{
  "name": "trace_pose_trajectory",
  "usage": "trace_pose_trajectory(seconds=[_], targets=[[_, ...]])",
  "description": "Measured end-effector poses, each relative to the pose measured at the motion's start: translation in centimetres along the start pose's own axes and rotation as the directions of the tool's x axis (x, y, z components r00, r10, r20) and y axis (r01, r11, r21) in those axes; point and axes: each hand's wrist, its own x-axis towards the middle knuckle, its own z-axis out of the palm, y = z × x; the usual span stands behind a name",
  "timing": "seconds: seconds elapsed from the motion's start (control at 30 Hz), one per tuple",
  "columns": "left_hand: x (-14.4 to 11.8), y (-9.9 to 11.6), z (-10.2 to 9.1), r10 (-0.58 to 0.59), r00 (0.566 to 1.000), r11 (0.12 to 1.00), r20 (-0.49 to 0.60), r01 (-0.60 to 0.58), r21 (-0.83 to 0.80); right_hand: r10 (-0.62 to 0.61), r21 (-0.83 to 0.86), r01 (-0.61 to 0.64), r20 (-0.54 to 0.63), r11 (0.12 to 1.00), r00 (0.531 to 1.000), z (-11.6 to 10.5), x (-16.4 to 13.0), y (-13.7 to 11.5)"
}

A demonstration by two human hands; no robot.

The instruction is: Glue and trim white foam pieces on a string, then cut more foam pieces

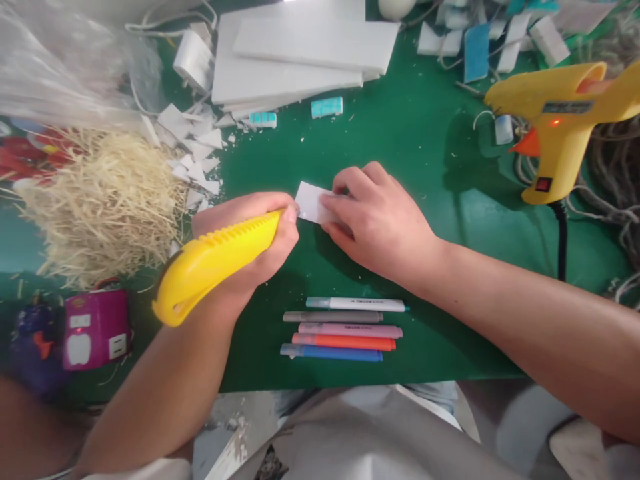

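In my left hand [255, 247] is a yellow utility knife [220, 263], its rear end slanting down toward me. The knife's front end meets a small white foam piece [311, 200]; the blade itself is hidden by my fingers. My right hand [375, 217] grips that piece from the other side, thumb and fingers closed on its right end. Below the hands, several markers [345, 330] lie side by side on the green table [395, 147], with white, grey, pink, orange and blue barrels.
White foam sheets [300, 50] are stacked at the back, with two turquoise-faced pieces [327, 107] before them. Straw [110, 200] and foam scraps [195, 147] lie left, near a magenta box [95, 328]. A yellow glue gun [565, 120] stands right, its light lit and cord trailing.
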Motion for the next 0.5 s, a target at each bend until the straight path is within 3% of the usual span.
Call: trace_pose_trajectory(seconds=[0.23, 0.5], targets=[[-0.03, 0.06, -0.13, -0.004, 1.000, 1.000, 0.011, 0.004, 0.019, 0.021, 0.003, -0.021, 0.022, 1.000, 1.000, -0.19, 0.04, -0.13], [-0.53, -0.14, -0.85, -0.162, 0.984, 0.987, 0.069, 0.163, -0.005, 0.058, 0.004, -0.058, 0.051, 0.998, 0.997, -0.30, 0.16, -0.33]])
